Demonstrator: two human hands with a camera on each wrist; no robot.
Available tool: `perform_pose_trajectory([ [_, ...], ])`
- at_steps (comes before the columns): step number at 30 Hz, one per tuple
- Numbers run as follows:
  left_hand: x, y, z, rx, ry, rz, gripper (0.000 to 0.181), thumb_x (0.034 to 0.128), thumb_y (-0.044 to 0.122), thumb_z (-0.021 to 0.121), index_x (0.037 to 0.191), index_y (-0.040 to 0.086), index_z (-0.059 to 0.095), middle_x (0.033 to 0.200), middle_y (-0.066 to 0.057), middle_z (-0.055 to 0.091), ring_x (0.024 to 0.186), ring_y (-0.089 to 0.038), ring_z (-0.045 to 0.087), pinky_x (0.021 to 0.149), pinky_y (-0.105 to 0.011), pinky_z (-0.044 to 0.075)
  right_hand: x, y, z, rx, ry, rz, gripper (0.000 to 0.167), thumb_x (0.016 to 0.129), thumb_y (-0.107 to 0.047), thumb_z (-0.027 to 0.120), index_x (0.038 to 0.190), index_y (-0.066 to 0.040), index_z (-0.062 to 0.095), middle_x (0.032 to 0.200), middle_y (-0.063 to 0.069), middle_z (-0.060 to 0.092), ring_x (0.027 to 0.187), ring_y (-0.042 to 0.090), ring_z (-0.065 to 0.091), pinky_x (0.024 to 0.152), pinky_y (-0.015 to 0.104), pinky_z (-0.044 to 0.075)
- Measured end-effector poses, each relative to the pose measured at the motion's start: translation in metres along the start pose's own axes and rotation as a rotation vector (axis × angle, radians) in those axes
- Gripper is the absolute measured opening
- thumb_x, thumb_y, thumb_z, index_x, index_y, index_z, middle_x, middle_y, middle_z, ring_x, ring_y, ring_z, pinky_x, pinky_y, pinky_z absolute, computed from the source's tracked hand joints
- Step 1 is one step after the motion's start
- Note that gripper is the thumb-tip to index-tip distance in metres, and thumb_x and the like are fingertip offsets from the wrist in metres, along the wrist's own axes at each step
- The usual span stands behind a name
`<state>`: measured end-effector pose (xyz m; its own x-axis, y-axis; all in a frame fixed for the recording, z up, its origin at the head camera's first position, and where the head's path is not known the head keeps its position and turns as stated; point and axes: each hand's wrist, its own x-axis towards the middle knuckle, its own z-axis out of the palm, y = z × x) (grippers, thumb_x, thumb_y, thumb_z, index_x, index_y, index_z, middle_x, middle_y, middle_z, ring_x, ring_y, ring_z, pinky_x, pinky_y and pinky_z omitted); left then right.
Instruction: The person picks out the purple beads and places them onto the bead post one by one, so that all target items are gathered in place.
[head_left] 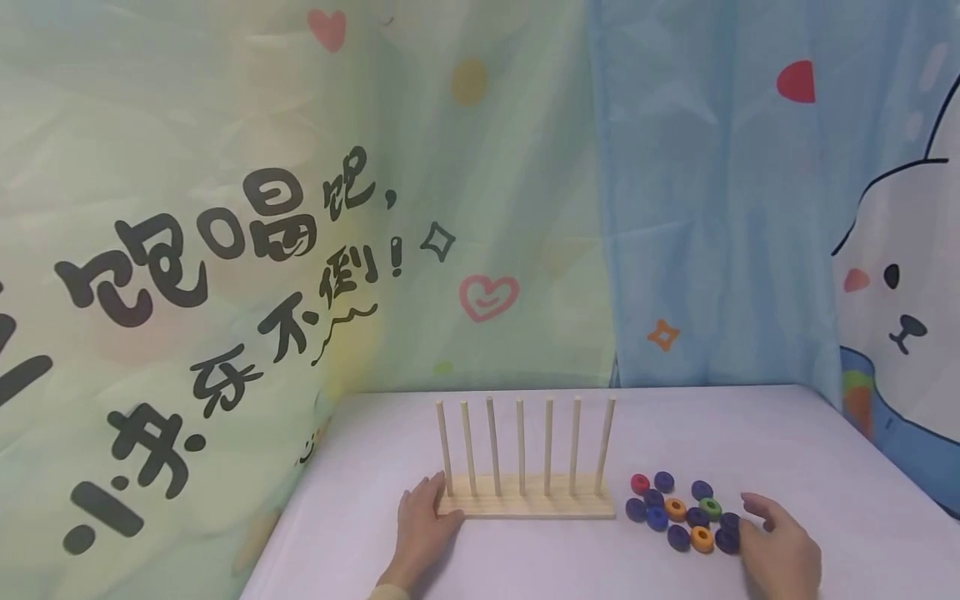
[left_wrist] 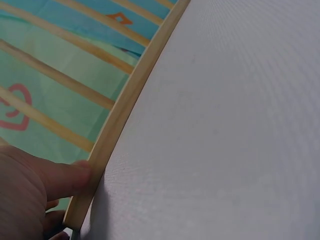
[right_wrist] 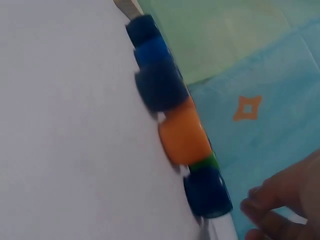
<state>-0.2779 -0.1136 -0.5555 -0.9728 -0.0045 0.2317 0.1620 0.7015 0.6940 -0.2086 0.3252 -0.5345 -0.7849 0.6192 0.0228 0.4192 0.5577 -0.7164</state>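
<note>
A pale wooden peg rack (head_left: 532, 507) with several upright pegs stands on the white table. My left hand (head_left: 426, 525) grips the left end of its base. In the left wrist view the thumb (left_wrist: 70, 177) presses on the base's front edge (left_wrist: 117, 120), and the other fingers are mostly hidden behind the end. To the right lie loose beads: dark blue ones (head_left: 678, 537), orange ones (head_left: 702, 539), a green one (head_left: 709, 508) and a red one (head_left: 640, 483). My right hand (head_left: 783, 546) is beside the rightmost dark blue beads, fingers loosely bent, with nothing visible in them.
The white tablecloth (head_left: 330, 533) spreads under everything. Behind the table hangs a printed curtain (head_left: 525, 208), green on the left and blue on the right. The beads sit close together just right of the rack.
</note>
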Motion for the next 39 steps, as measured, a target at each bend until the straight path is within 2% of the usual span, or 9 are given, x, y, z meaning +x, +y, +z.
perform_pose_trajectory([
  [6, 0.001, -0.001, 0.0, 0.007, 0.003, 0.012, 0.063, 0.0758, 0.019, 0.073, 0.133, 0.0, 0.055, 0.134, -0.02, 0.058, 0.134, -0.042, 0.042, 0.116, -0.062, 0.014, 0.003, 0.009, -0.01, -0.069, -0.157, 0.045, 0.046, 0.094, -0.011, 0.054, 0.137, 0.004, 0.043, 0.13, 0.031, 0.049, 0.113, 0.051, 0.048, 0.087, 0.063, 0.044],
  [12, 0.003, -0.001, 0.0, 0.004, 0.005, 0.001, 0.063, 0.0751, 0.018, 0.073, 0.133, 0.0, 0.055, 0.134, -0.019, 0.058, 0.135, -0.041, 0.041, 0.116, -0.061, 0.013, 0.004, 0.004, -0.006, -0.077, -0.174, 0.054, 0.049, 0.091, -0.005, 0.057, 0.137, 0.003, 0.042, 0.132, 0.031, 0.047, 0.114, 0.052, 0.047, 0.087, 0.062, 0.044],
  [15, 0.003, -0.001, 0.0, -0.003, 0.004, 0.003, 0.063, 0.0755, 0.018, 0.073, 0.133, 0.0, 0.055, 0.134, -0.019, 0.058, 0.134, -0.041, 0.041, 0.116, -0.061, 0.013, 0.006, 0.004, 0.0, -0.1, -0.189, 0.048, 0.05, 0.089, 0.0, 0.057, 0.137, 0.002, 0.043, 0.127, 0.031, 0.049, 0.11, 0.05, 0.049, 0.086, 0.062, 0.045],
  [18, 0.002, -0.002, 0.001, -0.005, 0.003, 0.01, 0.063, 0.0753, 0.018, 0.073, 0.133, 0.0, 0.055, 0.134, -0.019, 0.058, 0.134, -0.041, 0.042, 0.116, -0.062, 0.014, 0.008, 0.008, 0.003, -0.13, -0.237, 0.033, 0.049, 0.088, 0.004, 0.055, 0.135, 0.002, 0.045, 0.114, 0.029, 0.055, 0.095, 0.042, 0.054, 0.078, 0.054, 0.049],
  [21, 0.001, -0.003, 0.002, -0.004, 0.002, 0.005, 0.063, 0.0749, 0.018, 0.073, 0.133, 0.0, 0.055, 0.134, -0.019, 0.058, 0.134, -0.041, 0.042, 0.116, -0.062, 0.014, 0.01, 0.011, 0.005, -0.145, -0.278, 0.034, 0.05, 0.086, 0.006, 0.055, 0.135, 0.001, 0.046, 0.11, 0.028, 0.056, 0.09, 0.037, 0.055, 0.076, 0.05, 0.05],
  [24, 0.002, -0.001, 0.0, -0.007, 0.008, 0.008, 0.063, 0.0756, 0.018, 0.073, 0.133, 0.0, 0.055, 0.134, -0.019, 0.058, 0.134, -0.041, 0.042, 0.116, -0.061, 0.014, 0.013, 0.009, 0.006, -0.152, -0.274, 0.031, 0.049, 0.089, 0.002, 0.058, 0.137, 0.0, 0.045, 0.113, 0.029, 0.054, 0.095, 0.04, 0.054, 0.078, 0.051, 0.05],
  [28, 0.002, 0.0, -0.001, -0.009, 0.015, 0.022, 0.063, 0.0763, 0.018, 0.073, 0.133, -0.001, 0.055, 0.134, -0.02, 0.058, 0.133, -0.042, 0.042, 0.116, -0.062, 0.014, 0.015, 0.009, 0.009, -0.153, -0.229, 0.02, 0.05, 0.091, -0.007, 0.063, 0.137, -0.001, 0.045, 0.119, 0.03, 0.052, 0.104, 0.048, 0.051, 0.08, 0.055, 0.048],
  [31, 0.002, 0.0, -0.001, -0.008, 0.008, 0.011, 0.062, 0.077, 0.018, 0.073, 0.133, 0.0, 0.054, 0.135, -0.02, 0.057, 0.134, -0.041, 0.042, 0.116, -0.061, 0.014, 0.015, 0.009, 0.009, -0.152, -0.202, 0.003, 0.05, 0.091, -0.009, 0.064, 0.136, 0.001, 0.046, 0.121, 0.031, 0.052, 0.106, 0.05, 0.051, 0.081, 0.058, 0.048],
  [39, 0.002, -0.001, 0.0, 0.002, 0.0, 0.002, 0.062, 0.0777, 0.018, 0.072, 0.134, 0.001, 0.054, 0.135, -0.019, 0.057, 0.135, -0.04, 0.041, 0.116, -0.061, 0.014, 0.008, 0.008, 0.005, -0.183, -0.181, 0.042, 0.05, 0.089, -0.015, 0.067, 0.132, 0.006, 0.049, 0.112, 0.032, 0.057, 0.101, 0.048, 0.054, 0.081, 0.057, 0.048],
])
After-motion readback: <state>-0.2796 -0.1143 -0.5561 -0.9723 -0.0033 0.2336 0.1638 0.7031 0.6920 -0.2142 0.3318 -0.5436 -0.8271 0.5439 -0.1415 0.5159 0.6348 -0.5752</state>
